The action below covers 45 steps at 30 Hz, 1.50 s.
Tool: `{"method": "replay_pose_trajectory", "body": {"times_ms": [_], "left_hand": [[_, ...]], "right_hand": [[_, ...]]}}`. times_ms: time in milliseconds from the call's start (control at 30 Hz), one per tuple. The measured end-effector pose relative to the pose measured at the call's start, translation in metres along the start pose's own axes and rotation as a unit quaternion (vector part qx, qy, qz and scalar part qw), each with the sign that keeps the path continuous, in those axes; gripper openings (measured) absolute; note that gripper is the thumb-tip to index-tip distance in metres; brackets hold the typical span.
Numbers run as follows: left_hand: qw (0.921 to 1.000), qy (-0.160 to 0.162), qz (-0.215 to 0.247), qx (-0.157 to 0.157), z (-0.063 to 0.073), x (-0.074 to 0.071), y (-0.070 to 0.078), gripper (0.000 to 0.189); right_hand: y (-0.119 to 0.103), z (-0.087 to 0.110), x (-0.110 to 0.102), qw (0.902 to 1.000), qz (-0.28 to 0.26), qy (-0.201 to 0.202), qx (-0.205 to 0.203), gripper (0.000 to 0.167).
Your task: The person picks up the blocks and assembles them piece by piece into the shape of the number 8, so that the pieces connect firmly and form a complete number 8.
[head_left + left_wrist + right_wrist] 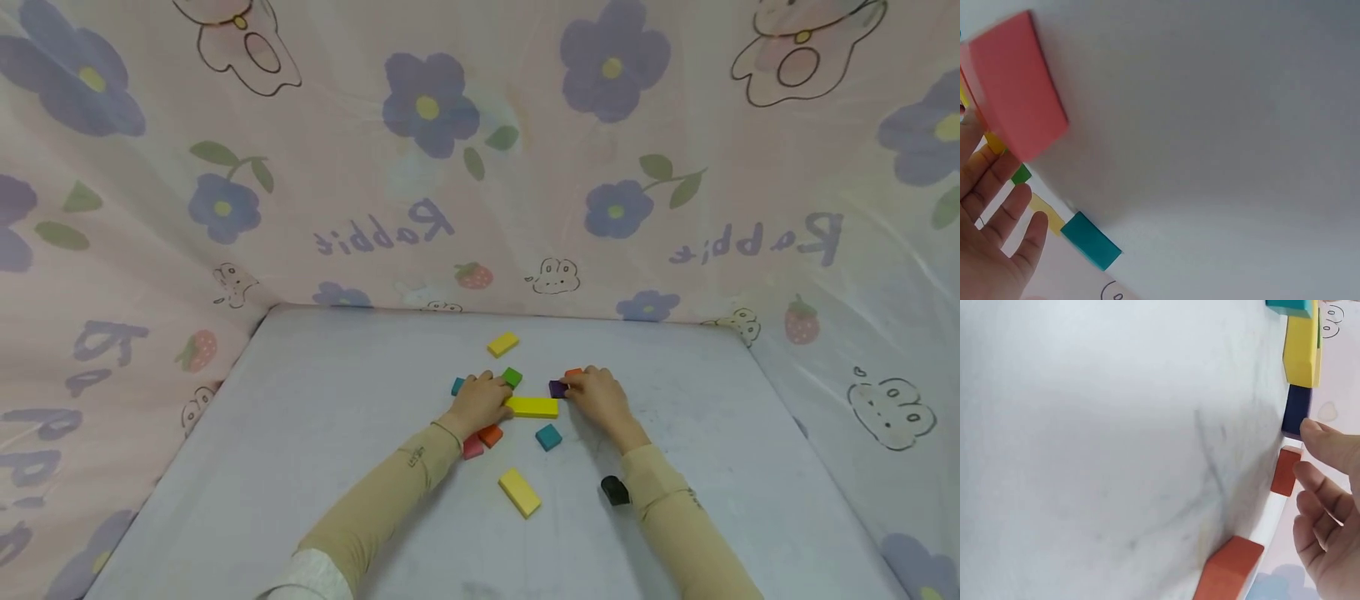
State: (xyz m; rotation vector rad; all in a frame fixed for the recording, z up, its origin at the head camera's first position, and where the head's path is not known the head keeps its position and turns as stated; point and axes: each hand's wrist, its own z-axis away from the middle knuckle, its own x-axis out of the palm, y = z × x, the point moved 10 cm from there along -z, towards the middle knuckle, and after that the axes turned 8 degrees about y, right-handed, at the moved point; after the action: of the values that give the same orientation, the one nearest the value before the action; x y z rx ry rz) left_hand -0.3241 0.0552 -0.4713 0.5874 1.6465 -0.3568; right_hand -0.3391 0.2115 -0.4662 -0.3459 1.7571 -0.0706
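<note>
In the head view my left hand (482,402) holds the left end of a long yellow block (534,407), thumb on the near side, fingers beyond it. Close by its fingertips lies a green block (512,377). A pink block (472,447) and an orange block (491,436) lie just below that hand. My right hand (600,398) touches a purple block (557,389) near the yellow block's right end. In the right wrist view its thumb (1322,442) rests on the purple block, and the loosely bent fingers are beside a small orange block (1285,472).
A yellow block (503,344) lies farther back, another yellow block (519,492) nearer. One teal block (548,437) sits in front of the long block; another teal block (458,387) is partly behind the left hand. A black object (615,491) shows beside the right sleeve. Patterned cloth surrounds the white table (300,400).
</note>
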Motion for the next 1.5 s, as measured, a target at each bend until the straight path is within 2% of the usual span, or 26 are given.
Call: {"method": "replay_pose_trajectory", "body": {"times_ms": [200,567,833,1167,1500], "left_hand": [[0.9995,0.010,-0.020,0.020,0.000,0.000,0.004,0.032],[0.9980,0.008,-0.059,0.024,0.000,0.005,0.001,0.032],[0.9984,0.005,-0.053,0.016,0.000,0.006,0.000,0.032],[0.9979,0.002,-0.061,0.021,-0.002,0.004,0.001,0.031],[0.9980,-0.009,-0.060,0.016,-0.003,0.008,0.000,0.032]], "right_hand": [[0.005,0.002,0.001,0.9998,-0.012,-0.013,0.002,0.027],[0.006,0.000,0.001,0.9996,-0.020,-0.019,0.012,0.028],[0.012,0.001,0.003,0.9982,-0.033,-0.043,0.025,0.028],[0.016,0.003,0.004,0.9971,-0.048,-0.048,0.035,0.028],[0.011,0.003,0.002,0.9979,-0.045,-0.042,0.021,0.027]]}}
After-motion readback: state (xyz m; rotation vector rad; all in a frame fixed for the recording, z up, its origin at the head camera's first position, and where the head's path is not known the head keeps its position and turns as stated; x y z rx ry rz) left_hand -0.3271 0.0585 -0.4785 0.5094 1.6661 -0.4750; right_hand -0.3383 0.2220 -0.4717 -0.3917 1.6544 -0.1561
